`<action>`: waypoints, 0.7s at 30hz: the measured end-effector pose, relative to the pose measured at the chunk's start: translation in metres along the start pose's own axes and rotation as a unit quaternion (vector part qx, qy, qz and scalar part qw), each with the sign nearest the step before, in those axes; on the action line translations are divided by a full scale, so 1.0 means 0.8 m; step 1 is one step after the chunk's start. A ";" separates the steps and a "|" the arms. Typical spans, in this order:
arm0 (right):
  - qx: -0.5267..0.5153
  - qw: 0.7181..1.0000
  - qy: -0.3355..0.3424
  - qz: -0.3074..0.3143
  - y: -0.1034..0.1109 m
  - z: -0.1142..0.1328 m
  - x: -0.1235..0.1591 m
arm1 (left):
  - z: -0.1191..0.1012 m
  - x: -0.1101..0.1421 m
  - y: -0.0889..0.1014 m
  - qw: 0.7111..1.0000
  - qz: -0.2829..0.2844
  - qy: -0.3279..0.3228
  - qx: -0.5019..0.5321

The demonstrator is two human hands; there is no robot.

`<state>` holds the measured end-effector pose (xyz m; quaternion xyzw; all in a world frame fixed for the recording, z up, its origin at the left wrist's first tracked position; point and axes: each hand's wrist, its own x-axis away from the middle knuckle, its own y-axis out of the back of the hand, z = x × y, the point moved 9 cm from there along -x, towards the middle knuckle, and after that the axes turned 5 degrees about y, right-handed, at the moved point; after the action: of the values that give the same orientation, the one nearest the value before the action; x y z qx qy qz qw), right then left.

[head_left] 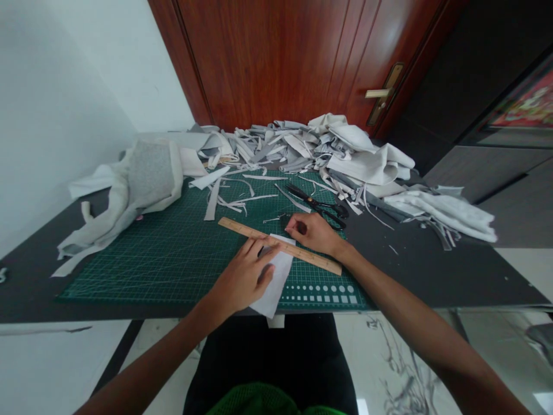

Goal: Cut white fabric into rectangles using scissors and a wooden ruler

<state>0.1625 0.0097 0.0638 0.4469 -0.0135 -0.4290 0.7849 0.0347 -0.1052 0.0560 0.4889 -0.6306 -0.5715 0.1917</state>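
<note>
My left hand lies flat with fingers stretched out, pressing a wooden ruler down on a white piece of fabric on the green cutting mat. My right hand is pinched closed at the ruler's far edge, on a small dark thing I cannot make out. Black scissors lie just beyond the right hand.
Grey and white fabric strips and offcuts are heaped at the back of the dark table. A larger folded cloth sits at the left. A red-brown door stands behind. The table's front edge is near my body.
</note>
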 end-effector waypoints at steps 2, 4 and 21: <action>-0.007 1.000 -0.008 -0.010 -0.003 0.002 -0.001 | 0.000 0.001 0.001 1.000 -0.002 0.008 -0.002; -0.012 1.000 -0.017 -0.023 -0.004 0.003 -0.001 | 0.000 0.002 0.001 1.000 -0.001 0.017 -0.004; 0.044 0.999 0.015 -0.020 -0.019 0.015 0.004 | 0.025 -0.005 0.003 0.995 0.054 -0.068 0.045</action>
<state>0.1497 -0.0044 0.0592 0.4880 -0.0117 -0.4367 0.7557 0.0195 -0.0914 0.0543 0.4217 -0.6931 -0.5632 0.1566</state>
